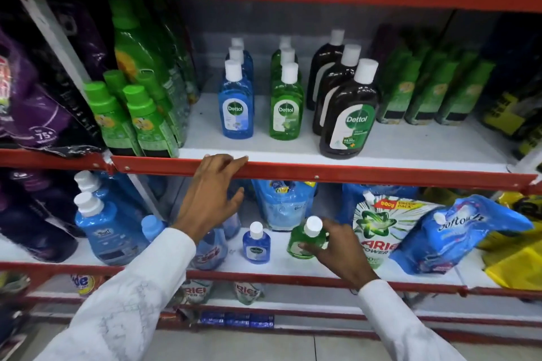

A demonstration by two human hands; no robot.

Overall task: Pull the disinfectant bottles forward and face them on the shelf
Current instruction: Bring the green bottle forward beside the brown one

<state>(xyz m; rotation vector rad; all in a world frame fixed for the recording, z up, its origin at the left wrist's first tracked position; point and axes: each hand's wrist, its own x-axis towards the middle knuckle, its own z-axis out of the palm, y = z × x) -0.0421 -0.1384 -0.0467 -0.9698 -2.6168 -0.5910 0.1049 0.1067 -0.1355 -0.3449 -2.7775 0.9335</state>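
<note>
I judge the step in hand to be the lower shelf (264, 268): my right hand (337, 243) is wrapped around the small green disinfectant bottle (305, 240), fingers closed on its body just under the white cap, with the bottle tilted and its label partly hidden. My left hand (211, 193) is open and holds nothing, its fingertips hooked over the red shelf edge (293, 170) at about 12 o'clock from the wrist, which looks like bracing. Just beside the green bottle, at its 9 o'clock, the small blue disinfectant bottle (256, 245) stands upright, label forward. On the shelf above, the blue row (236, 102), the green row (286, 105) and the brown row (349, 114) stand in files with labels forward. The next move, I think, calls for setting the green one upright near the front lip, label turned out, level with the blue. The detergent pouch (378, 231) at 3 o'clock leans close and could crowd the spot; the blue refill pouch (281, 205) sits behind at 12 o'clock.
</note>
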